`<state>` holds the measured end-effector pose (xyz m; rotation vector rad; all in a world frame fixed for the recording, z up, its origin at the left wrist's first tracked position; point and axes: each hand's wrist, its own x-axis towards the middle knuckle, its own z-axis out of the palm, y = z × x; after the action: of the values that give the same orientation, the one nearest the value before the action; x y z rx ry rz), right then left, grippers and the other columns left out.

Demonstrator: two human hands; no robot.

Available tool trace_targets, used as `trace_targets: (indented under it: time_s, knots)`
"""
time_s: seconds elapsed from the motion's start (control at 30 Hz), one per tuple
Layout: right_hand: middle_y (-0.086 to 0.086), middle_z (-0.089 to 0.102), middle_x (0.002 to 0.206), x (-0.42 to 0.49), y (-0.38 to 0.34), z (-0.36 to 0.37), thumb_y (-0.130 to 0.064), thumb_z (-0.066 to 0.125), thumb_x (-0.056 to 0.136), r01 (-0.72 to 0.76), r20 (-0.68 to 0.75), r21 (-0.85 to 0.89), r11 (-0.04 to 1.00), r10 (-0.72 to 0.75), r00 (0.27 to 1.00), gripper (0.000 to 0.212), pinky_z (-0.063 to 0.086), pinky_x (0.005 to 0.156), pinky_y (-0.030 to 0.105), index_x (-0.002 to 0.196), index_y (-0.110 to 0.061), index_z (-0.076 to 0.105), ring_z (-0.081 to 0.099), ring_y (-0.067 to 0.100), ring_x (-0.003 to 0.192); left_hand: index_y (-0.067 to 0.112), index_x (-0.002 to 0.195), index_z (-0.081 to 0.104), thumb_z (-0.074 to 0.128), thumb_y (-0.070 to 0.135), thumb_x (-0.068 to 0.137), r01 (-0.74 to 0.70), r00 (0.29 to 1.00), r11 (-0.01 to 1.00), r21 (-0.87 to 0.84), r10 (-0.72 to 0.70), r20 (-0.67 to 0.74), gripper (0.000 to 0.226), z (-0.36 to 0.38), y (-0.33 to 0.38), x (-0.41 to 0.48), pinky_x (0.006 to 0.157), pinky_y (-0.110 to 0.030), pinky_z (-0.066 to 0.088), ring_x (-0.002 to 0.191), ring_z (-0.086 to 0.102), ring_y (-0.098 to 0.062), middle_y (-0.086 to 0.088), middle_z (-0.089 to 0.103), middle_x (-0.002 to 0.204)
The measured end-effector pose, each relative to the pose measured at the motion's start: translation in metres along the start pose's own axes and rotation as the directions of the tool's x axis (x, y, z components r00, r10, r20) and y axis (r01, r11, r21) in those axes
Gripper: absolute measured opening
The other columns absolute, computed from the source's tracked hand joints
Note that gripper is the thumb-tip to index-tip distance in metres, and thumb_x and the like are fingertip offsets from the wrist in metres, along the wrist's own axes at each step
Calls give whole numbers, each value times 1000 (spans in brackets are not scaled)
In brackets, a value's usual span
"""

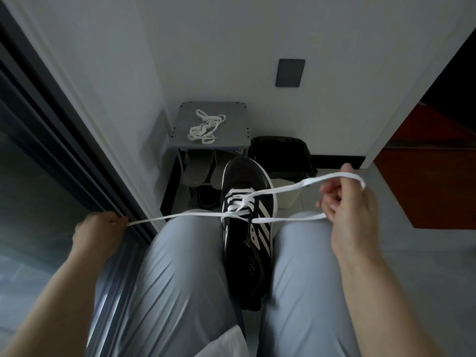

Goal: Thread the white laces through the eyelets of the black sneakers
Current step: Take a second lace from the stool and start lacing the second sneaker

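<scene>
both hands, left hand (99, 229) and right hand (346, 199), pinch the limp flat white lace (180, 217), taut either side of the black sneaker (247, 222); grip its ends.

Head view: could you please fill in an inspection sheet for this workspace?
Surface: no table; black sneaker wedged between the knees in grey trousers, toe pointing away.
Job's things: white lace crossed through the eyelets nearest the toe; spare lace bundled on grey shoe rack.
Clutter: slippers under the rack, black bag beside it.
Hands: left hand pinches one lace end; right hand holds the other, looped over its fingers.
Cables: nothing seen.
Surroundings: white walls, dark wall plate, sliding door at left.
</scene>
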<state>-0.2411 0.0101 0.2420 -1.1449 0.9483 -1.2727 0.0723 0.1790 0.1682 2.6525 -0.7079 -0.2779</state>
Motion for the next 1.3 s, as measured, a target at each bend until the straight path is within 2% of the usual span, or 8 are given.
trace_targets:
  time_s: [0.13,0.27,0.53,0.67,0.8,1.0,1.17,1.3]
  knots:
    - [-5,33,36,-2,3,2,-31,42,98,7,90,-105,994,2,996,57,24,40,16,44,-17,49,28,6,36,4,114,59,61,6,85,-356,926,922,-152,326,-193,29,-5,59,-24,94,-34,40,104,54,-30,-15,60,112]
    - [-3,41,41,-7,2,5,-32,33,90,36,179,-89,995,-20,984,50,24,41,13,49,-9,51,30,2,37,15,105,65,67,16,82,-780,594,568,-264,804,-23,23,-12,135,-77,86,-5,34,95,50,-2,10,57,102]
    - [0,46,47,-8,4,-2,-30,35,87,13,192,-26,1000,-7,981,50,32,48,14,45,-20,58,39,7,47,17,97,68,72,25,79,-684,710,711,-166,700,73,20,7,143,-86,78,-27,45,87,52,-14,10,42,98]
    - [-6,36,42,-7,7,-6,-23,45,80,82,283,-105,991,-49,958,35,28,46,14,49,-17,58,32,5,43,16,68,72,70,25,71,-848,529,522,-86,837,-136,10,-9,125,-88,70,-26,45,76,52,-15,5,61,76]
    - [-10,36,44,-5,12,-7,-31,54,83,163,453,-208,965,-53,890,29,27,44,17,58,-18,61,31,6,43,16,72,61,57,0,87,-560,816,603,-568,520,-252,22,-41,97,-79,70,-9,42,77,59,1,16,69,79]
    - [1,62,58,-8,20,4,-29,57,88,349,542,-597,722,43,839,16,51,60,39,73,-24,59,59,19,53,15,70,41,33,5,97,-24,999,-316,-948,34,-36,30,-61,66,-57,56,-18,47,54,52,-7,3,57,61]
    - [-1,63,65,-6,16,8,-23,60,88,296,560,-539,789,73,825,12,50,68,34,76,-24,60,61,19,64,12,95,45,54,20,89,-150,987,756,-637,74,-145,14,-36,76,-47,50,-25,36,53,47,-15,-3,53,71]
    - [-5,56,61,-9,8,13,-27,53,92,144,632,-312,939,92,770,22,43,72,14,72,-17,58,56,8,65,21,110,52,54,50,83,-666,740,733,-137,673,-1,39,-11,117,-80,89,-33,39,99,54,-17,3,58,104]
